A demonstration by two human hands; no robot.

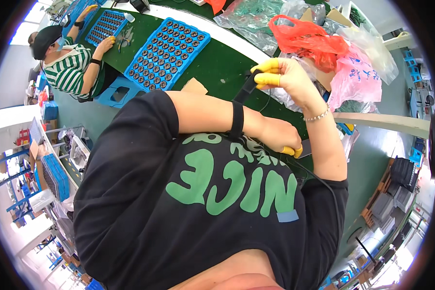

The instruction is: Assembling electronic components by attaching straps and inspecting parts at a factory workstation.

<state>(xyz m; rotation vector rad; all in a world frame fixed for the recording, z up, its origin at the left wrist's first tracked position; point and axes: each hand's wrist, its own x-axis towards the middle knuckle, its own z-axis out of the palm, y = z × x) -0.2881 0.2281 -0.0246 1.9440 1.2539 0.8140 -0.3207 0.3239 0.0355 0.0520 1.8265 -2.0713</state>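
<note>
My left forearm lies across my chest with a black strap [238,120] around it. My right hand [287,79], yellow covers on its fingertips, pinches a dark end piece [249,87] that stands up from the strap, beyond the forearm. My left hand [281,136] is closed, its yellow-covered fingertips curled under beside a grey flat edge [305,148]; what they hold, if anything, is hidden. A thin black cable [319,176] runs past the left hand along my right upper arm.
A blue tray [192,37] of round dark parts lies on the green table [222,72]. Red and pink plastic bags [314,46] pile up at the right. At the far left a co-worker in a striped shirt [72,65] handles another blue tray [106,26] near pliers [125,41].
</note>
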